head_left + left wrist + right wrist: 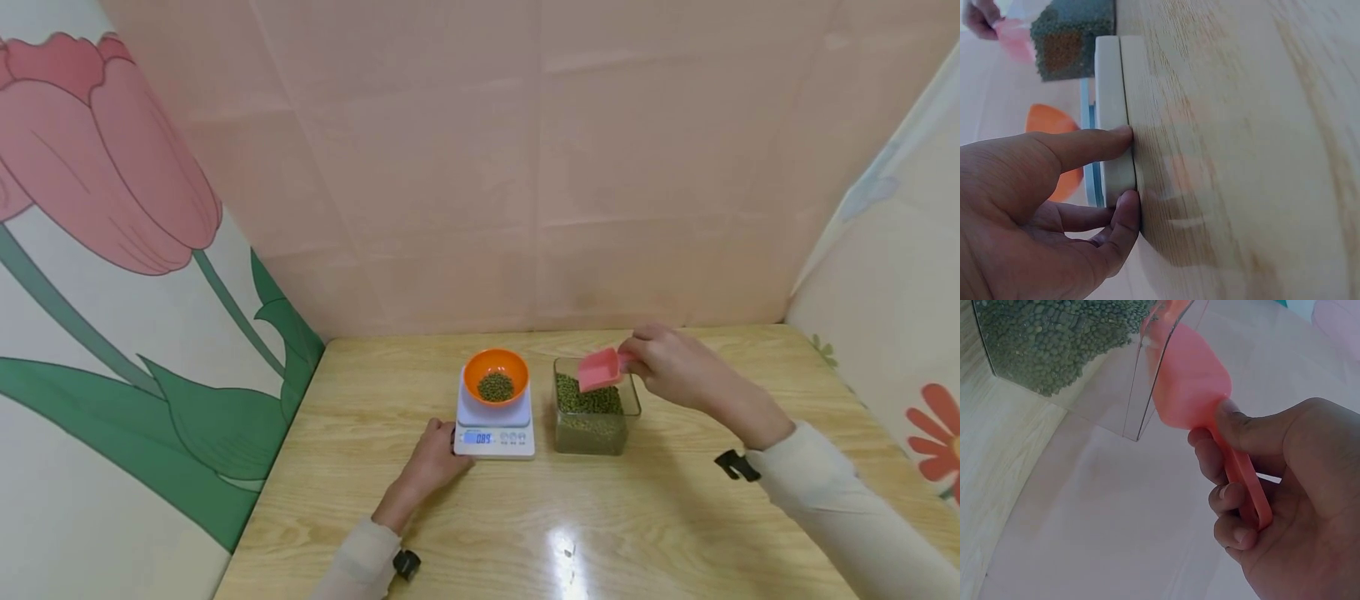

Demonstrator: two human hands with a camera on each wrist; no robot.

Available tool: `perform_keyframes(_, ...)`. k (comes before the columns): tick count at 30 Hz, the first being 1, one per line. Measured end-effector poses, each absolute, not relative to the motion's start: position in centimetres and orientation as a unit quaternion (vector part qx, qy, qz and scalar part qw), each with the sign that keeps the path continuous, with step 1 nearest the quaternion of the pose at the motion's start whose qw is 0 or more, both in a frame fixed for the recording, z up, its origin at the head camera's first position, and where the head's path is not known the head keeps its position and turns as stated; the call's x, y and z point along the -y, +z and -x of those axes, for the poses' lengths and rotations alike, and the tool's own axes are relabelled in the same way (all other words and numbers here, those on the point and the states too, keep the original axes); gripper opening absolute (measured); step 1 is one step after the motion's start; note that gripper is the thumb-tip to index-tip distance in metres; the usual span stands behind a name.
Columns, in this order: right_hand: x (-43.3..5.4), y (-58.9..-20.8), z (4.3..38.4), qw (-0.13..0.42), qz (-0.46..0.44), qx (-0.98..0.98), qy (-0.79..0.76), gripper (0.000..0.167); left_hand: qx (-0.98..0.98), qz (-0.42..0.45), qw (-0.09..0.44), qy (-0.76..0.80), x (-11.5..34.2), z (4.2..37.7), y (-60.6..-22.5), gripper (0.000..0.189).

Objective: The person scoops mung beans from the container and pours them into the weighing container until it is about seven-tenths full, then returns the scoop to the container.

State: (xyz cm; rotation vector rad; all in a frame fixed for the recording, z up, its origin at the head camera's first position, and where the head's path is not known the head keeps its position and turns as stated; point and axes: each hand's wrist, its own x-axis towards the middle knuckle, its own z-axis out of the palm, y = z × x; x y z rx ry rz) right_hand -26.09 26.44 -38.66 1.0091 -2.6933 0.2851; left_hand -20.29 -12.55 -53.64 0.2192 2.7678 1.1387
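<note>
My left hand (435, 462) holds the front left corner of a white kitchen scale (496, 415). In the left wrist view its thumb lies along the scale's front edge and its fingers bend at the side. An orange bowl (497, 358) with a small heap of green mung beans (496, 387) sits on the scale. My right hand (678, 367) grips a pink scoop (1200, 384) by the handle, thumb on top and fingers curled round it. The scoop's pan overlaps the upper right rim of a clear container (591, 447) of mung beans (1047, 347).
Container and scale stand side by side on a wood-grain table (360, 383), a narrow gap between them. Behind the table rises a pink covered wall (450, 208). Side walls with painted flowers bound it at left and right. The scale's display (480, 437) is lit.
</note>
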Motion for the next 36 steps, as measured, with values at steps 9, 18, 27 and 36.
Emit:
perform_keyframes(9,-25.7,-39.2,26.0,0.102,-0.338,0.932,0.086,0.011,-0.918,-0.081,0.064,0.383,12.6,20.4,-53.9,0.049)
perform_keyframes(18,-25.4,-39.3,26.0,0.111,-0.343,0.93,0.075,0.01,-0.916,-0.08,0.072,0.386,12.7,20.3,-53.9,0.049)
perform_keyframes(27,-25.3,-39.4,25.9,0.107,-0.344,0.931,0.056,0.009,-0.915,-0.078,0.073,0.389,12.7,20.3,-53.8,0.048)
perform_keyframes(36,-24.8,-40.0,25.9,0.086,-0.335,0.936,0.058,0.012,-0.913,-0.076,0.075,0.394,12.6,20.3,-53.9,0.05)
